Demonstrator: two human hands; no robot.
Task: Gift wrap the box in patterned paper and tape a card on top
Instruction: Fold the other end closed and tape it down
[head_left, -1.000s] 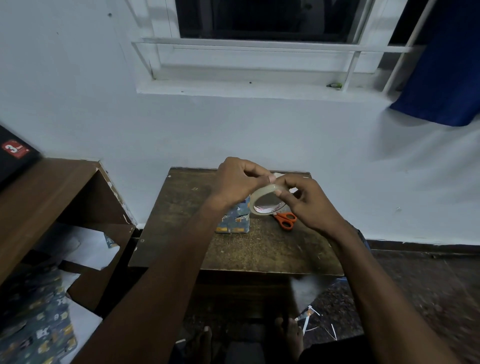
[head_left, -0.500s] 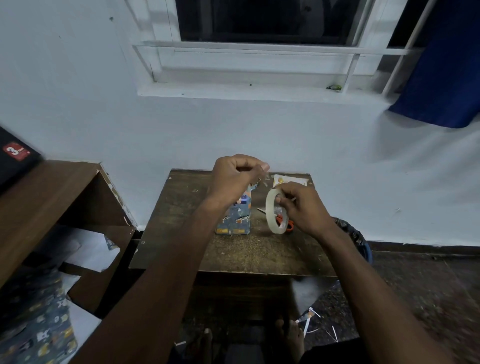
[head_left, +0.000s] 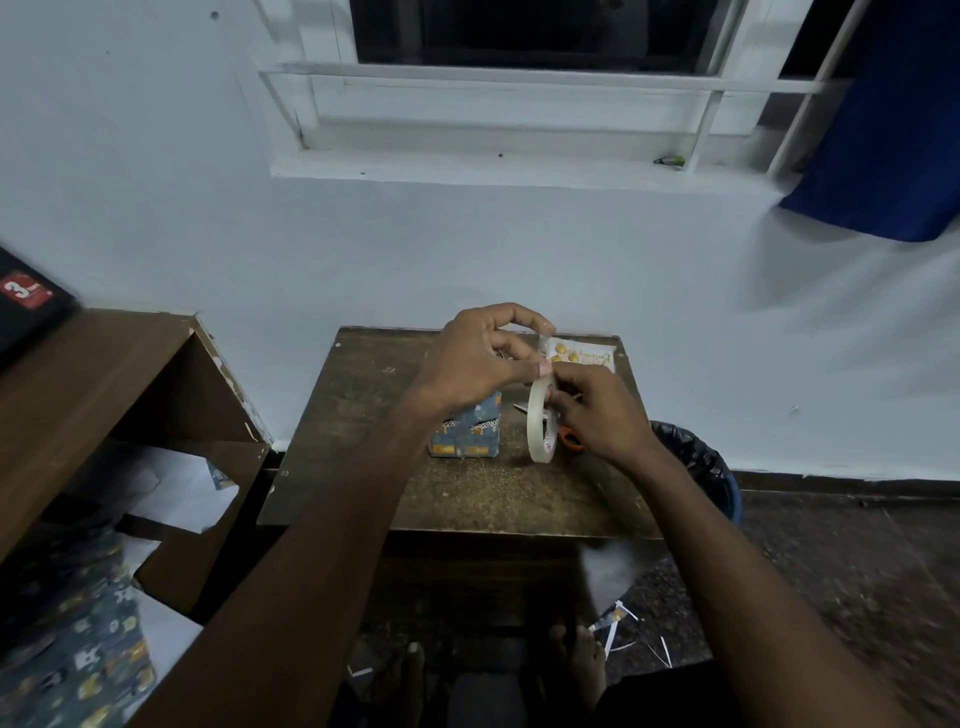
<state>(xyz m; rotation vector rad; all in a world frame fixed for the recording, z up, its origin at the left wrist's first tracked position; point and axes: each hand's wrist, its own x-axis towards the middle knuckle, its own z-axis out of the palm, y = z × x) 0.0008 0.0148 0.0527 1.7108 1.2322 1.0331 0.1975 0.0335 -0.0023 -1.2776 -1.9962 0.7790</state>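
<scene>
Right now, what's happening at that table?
A person is pulling tape off a roll. The right hand grips the tape roll on edge above the small wooden table, while the left hand pinches the free end of the strip up. The box stands on the table already in patterned paper. The card lies at the table's far edge, not yet taped on. Orange-handled scissors lie behind the roll.

Blue curtain (head_left: 883, 130) hangs by the window (head_left: 524, 31); black-lined bin (head_left: 696, 467) beside the table — brown shelf (head_left: 93, 395) opposite
</scene>
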